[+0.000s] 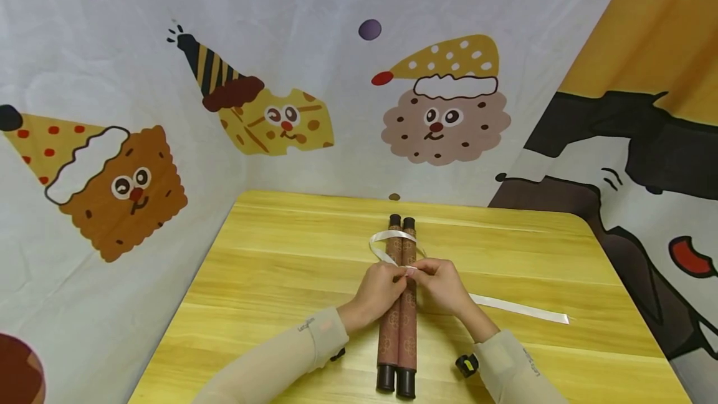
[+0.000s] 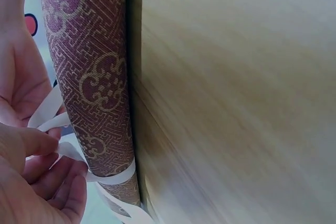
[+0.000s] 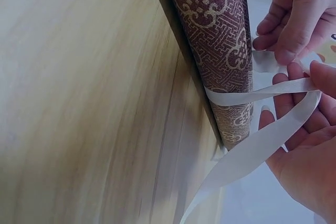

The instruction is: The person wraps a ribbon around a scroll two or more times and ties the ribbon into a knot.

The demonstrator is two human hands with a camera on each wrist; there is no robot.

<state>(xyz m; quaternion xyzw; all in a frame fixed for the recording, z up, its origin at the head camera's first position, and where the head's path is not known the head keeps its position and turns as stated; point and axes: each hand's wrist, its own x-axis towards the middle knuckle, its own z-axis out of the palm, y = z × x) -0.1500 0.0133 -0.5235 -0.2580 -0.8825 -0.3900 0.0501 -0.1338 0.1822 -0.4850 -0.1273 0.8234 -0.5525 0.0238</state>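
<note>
Two rolled scrolls (image 1: 388,335) in maroon patterned fabric, with dark end knobs, lie side by side lengthwise on the table. A white ribbon (image 3: 236,158) runs around them, and both hands meet over their middle. My left hand (image 1: 378,292) pinches part of the ribbon between thumb and fingers at the top of the rolls. My right hand (image 1: 445,285) has another stretch of ribbon between thumb and fingers, as the right wrist view shows. One ribbon loop (image 1: 377,243) arches to the far left of the scrolls; a long tail (image 1: 521,309) trails out right past the right wrist.
The wooden table (image 1: 269,254) has a light yellow grain. Behind it and at its left hangs a white cloth (image 1: 348,173) printed with cartoon biscuits and cheese. A small black device (image 1: 467,365) sits by the right sleeve.
</note>
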